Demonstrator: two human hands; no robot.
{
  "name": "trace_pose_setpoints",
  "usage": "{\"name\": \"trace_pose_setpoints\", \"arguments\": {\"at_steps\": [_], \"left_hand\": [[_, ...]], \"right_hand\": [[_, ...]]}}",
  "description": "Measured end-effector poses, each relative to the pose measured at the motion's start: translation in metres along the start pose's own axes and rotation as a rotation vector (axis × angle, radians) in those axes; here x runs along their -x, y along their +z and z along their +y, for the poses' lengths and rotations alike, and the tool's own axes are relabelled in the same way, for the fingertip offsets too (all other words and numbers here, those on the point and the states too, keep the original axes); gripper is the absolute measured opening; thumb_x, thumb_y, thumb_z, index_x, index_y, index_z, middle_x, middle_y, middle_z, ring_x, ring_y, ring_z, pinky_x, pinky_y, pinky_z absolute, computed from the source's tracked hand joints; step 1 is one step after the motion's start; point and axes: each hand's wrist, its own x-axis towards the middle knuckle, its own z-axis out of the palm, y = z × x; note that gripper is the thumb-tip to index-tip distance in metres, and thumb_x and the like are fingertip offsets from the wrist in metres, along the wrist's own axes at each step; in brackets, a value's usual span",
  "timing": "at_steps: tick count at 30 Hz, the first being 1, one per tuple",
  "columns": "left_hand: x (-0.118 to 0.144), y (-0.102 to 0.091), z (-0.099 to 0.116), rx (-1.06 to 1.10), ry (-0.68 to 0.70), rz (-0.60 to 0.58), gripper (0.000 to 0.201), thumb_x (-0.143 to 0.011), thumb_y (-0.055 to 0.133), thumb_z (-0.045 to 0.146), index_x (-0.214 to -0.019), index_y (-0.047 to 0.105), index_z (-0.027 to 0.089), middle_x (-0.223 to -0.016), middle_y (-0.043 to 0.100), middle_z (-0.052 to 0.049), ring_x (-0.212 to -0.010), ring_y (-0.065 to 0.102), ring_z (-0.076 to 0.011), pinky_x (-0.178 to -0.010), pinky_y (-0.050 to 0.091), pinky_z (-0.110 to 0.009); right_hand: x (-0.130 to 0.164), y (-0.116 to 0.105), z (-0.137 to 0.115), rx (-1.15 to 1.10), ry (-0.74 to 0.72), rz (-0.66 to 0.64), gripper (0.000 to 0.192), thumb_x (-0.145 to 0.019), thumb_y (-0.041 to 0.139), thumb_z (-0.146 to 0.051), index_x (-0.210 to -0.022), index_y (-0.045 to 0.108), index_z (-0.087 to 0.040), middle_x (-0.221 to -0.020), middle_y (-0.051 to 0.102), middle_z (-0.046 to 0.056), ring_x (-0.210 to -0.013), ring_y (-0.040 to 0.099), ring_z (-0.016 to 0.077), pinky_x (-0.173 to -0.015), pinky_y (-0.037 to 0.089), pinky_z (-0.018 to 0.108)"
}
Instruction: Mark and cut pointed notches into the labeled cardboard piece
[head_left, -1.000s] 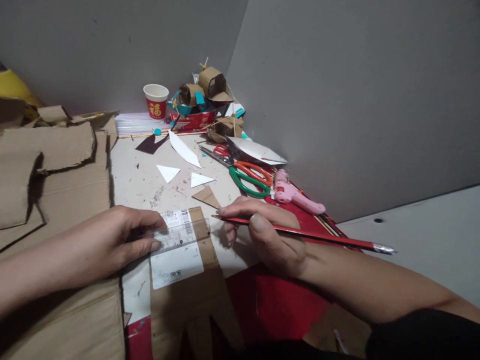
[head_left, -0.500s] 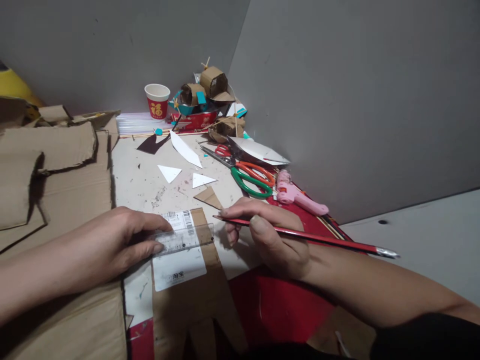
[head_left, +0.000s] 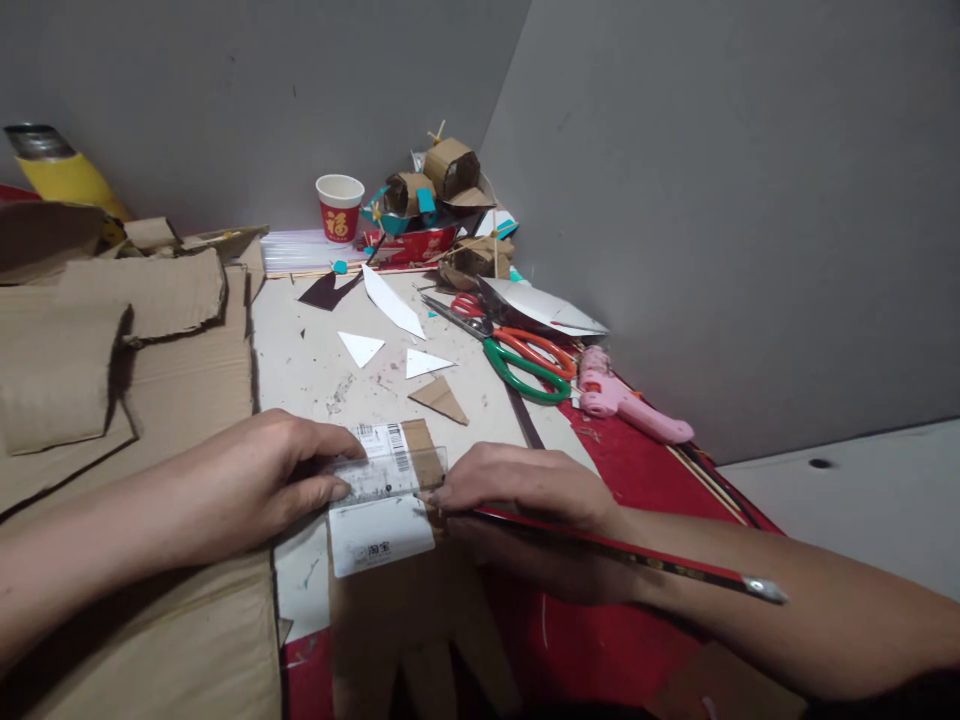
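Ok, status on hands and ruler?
Left hand pressing clear ruler onto cardboard strip. Right hand holds red pencil, tip at ruler edge. Nothing in between.

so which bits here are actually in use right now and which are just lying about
In use:
left hand, pressing down the clear ruler
right hand, holding the red pencil with its tip at the ruler
cardboard strip with shipping label, under the ruler

Lying about:
scissors
pink glue gun
paper cup
white paper triangles
cardboard models
torn cardboard sheets

The clear plastic ruler (head_left: 390, 476) has its left end hidden under the left hand's fingers (head_left: 322, 470). The red pencil's (head_left: 637, 560) tip is hidden beneath the right hand (head_left: 525, 485). The white shipping label's (head_left: 379, 530) print is too small to read.
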Motion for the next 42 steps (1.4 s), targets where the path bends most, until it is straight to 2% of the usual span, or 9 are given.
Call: {"name": "trace_pose_setpoints", "arguments": {"at_steps": [4,8,12,17,24,29,36,42], "left_hand": [[-0.001,-0.002,0.002,0.006,-0.016,-0.064,0.025,-0.090,0.054,0.026,-0.105,0.073,0.023,-0.087,0.075,-0.003,-0.072,0.067,-0.0179,-0.066,0.050,-0.026],[0.000,-0.003,0.003,0.008,-0.011,-0.076,0.027,-0.090,0.053,0.026,-0.109,0.072,0.024,-0.085,0.075,-0.002,-0.071,0.066,-0.0178,-0.066,0.050,-0.026],[0.001,-0.004,0.002,0.007,-0.015,-0.081,0.027,-0.090,0.053,0.027,-0.109,0.072,0.024,-0.084,0.074,-0.003,-0.069,0.065,-0.0174,-0.064,0.050,-0.026],[0.000,-0.003,0.001,0.017,-0.017,-0.079,0.028,-0.090,0.052,0.028,-0.109,0.072,0.023,-0.082,0.073,-0.003,-0.068,0.064,-0.0168,-0.062,0.049,-0.025],[-0.002,-0.004,0.001,0.075,-0.054,-0.078,0.025,-0.088,0.055,0.032,-0.103,0.073,0.023,-0.077,0.071,-0.002,-0.065,0.061,-0.0164,-0.061,0.047,-0.025],[-0.003,-0.004,0.000,0.100,-0.061,-0.078,0.026,-0.087,0.055,0.033,-0.103,0.073,0.023,-0.075,0.070,-0.001,-0.065,0.060,-0.0167,-0.059,0.046,-0.025],[-0.004,-0.001,-0.004,0.137,-0.052,-0.101,0.024,-0.089,0.054,0.030,-0.105,0.071,0.025,-0.083,0.071,0.000,-0.070,0.061,-0.0172,-0.062,0.045,-0.025],[-0.005,-0.001,-0.004,0.154,-0.074,-0.097,0.023,-0.087,0.055,0.030,-0.103,0.071,0.023,-0.080,0.071,-0.001,-0.069,0.061,-0.0176,-0.061,0.045,-0.026]], "right_hand": [[-0.001,0.003,0.001,0.009,0.037,-0.035,0.024,-0.086,0.060,0.000,-0.107,0.066,-0.011,-0.090,0.072,0.011,-0.083,0.067,0.0149,-0.074,0.056,0.024],[-0.001,0.006,0.001,0.039,0.079,0.002,0.023,-0.088,0.058,-0.004,-0.108,0.065,-0.015,-0.089,0.072,0.008,-0.079,0.067,0.0139,-0.070,0.055,0.023],[0.000,0.008,0.000,0.086,0.141,0.048,0.016,-0.088,0.059,-0.008,-0.100,0.065,-0.017,-0.086,0.072,0.006,-0.075,0.068,0.0126,-0.067,0.054,0.021],[0.000,0.013,-0.003,0.154,0.233,0.039,0.012,-0.088,0.056,-0.011,-0.092,0.064,-0.019,-0.078,0.072,0.003,-0.064,0.065,0.0119,-0.057,0.050,0.020],[0.003,0.021,0.004,0.160,0.173,0.003,0.009,-0.091,0.055,-0.014,-0.095,0.061,-0.019,-0.080,0.071,0.003,-0.066,0.065,0.0121,-0.060,0.049,0.020],[0.005,0.023,0.007,0.158,0.189,-0.013,0.010,-0.091,0.056,-0.014,-0.097,0.061,-0.020,-0.080,0.069,0.002,-0.065,0.062,0.0118,-0.059,0.048,0.020],[0.005,0.023,0.009,0.140,0.164,-0.050,0.012,-0.091,0.056,-0.013,-0.100,0.061,-0.018,-0.082,0.068,0.003,-0.069,0.062,0.0123,-0.061,0.048,0.021],[0.003,0.023,0.007,0.173,0.141,-0.062,0.012,-0.092,0.056,-0.014,-0.102,0.059,-0.019,-0.082,0.066,0.003,-0.070,0.061,0.0129,-0.063,0.049,0.022]]}}
